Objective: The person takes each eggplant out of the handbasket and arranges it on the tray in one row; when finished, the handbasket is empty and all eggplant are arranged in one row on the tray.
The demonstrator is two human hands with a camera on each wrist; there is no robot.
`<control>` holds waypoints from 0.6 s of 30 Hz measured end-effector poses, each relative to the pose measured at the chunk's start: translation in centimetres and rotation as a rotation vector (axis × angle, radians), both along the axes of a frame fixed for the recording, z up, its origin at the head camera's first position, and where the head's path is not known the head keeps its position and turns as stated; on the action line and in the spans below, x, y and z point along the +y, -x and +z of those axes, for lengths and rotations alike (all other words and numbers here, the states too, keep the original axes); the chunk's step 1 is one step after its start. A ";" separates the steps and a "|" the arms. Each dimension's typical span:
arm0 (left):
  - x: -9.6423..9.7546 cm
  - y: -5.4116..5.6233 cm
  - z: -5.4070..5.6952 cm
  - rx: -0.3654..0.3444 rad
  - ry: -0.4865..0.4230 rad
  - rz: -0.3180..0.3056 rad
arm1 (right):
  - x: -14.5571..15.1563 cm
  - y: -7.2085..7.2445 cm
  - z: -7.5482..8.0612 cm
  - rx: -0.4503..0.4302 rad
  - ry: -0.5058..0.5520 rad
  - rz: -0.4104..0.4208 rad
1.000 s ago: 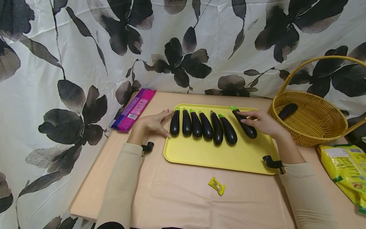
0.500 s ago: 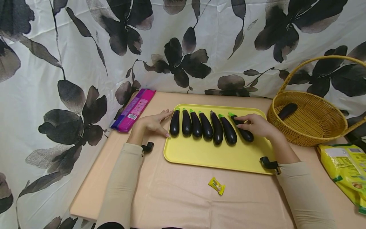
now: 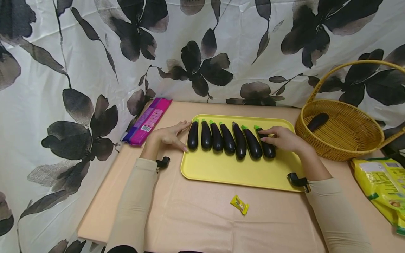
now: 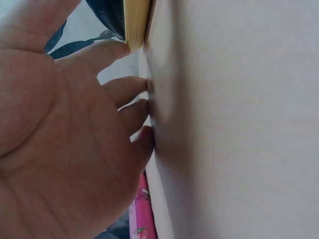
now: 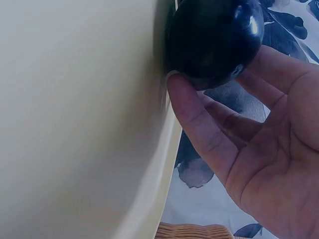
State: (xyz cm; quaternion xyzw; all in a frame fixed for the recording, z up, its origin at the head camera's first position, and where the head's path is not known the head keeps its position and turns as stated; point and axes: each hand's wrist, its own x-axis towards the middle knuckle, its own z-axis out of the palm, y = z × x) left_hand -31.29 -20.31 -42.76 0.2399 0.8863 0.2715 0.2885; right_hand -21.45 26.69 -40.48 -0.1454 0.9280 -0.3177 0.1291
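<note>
The seventh eggplant (image 3: 265, 144), dark purple with a green cap, lies on the yellow tray (image 3: 234, 172) at the right end of a row of six eggplants (image 3: 221, 140), just beside its neighbour and roughly parallel to it. The right hand (image 3: 283, 138) rests against its outer flank, with the fingers laid along the body and the thumb at the capped end. In the right wrist view the fingers (image 5: 199, 119) curl under the rounded, glossy butt of the fruit (image 5: 214, 40), pinching it lightly against the tray floor (image 5: 75, 124). The skin appears smooth and shiny, so it is probably slippery. The body looks stiff and of modest weight, and it would likely roll on its curved side if released carelessly. A hold across the thick middle, thumb opposing fingers, seems the surest. The green cap is narrower and would give less purchase.

To the left of that hand, across the row, the left hand (image 3: 169, 135) lies at the tray's left edge, with its fingers spread and straight. The left wrist view shows the fingertips (image 4: 134, 84) pressed to the tablecloth (image 4: 239, 124) beside the tray rim (image 4: 135, 22); it holds nothing.

Beyond the right hand, further right, stands a wicker basket (image 3: 345, 140) containing one more eggplant (image 3: 317, 122). A yellow bag (image 3: 379, 186) lies nearer the person on the same side. A pink packet (image 3: 148, 120) lies beyond the left hand, and a small yellow wrapper (image 3: 239, 204) lies on the cloth between the forearms.
</note>
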 end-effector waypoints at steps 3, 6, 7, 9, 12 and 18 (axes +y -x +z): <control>-0.1 0.0 -0.1 0.003 0.002 -0.002 | 0.0 -0.1 0.1 -0.019 0.024 0.000; -0.1 0.1 -0.2 0.005 0.004 -0.003 | -0.1 -0.1 0.1 -0.035 0.046 0.001; -0.1 0.2 -0.2 0.005 0.004 -0.003 | -0.1 -0.1 0.1 -0.040 0.053 0.001; -0.1 0.2 -0.3 0.005 0.004 -0.002 | -0.1 -0.1 0.2 -0.047 0.063 -0.002; 0.0 0.2 -0.3 0.006 0.004 -0.001 | -0.1 -0.2 0.3 -0.055 0.071 -0.007; 0.0 0.1 -0.2 0.004 0.003 0.001 | -0.1 -0.3 0.5 -0.066 0.085 -0.019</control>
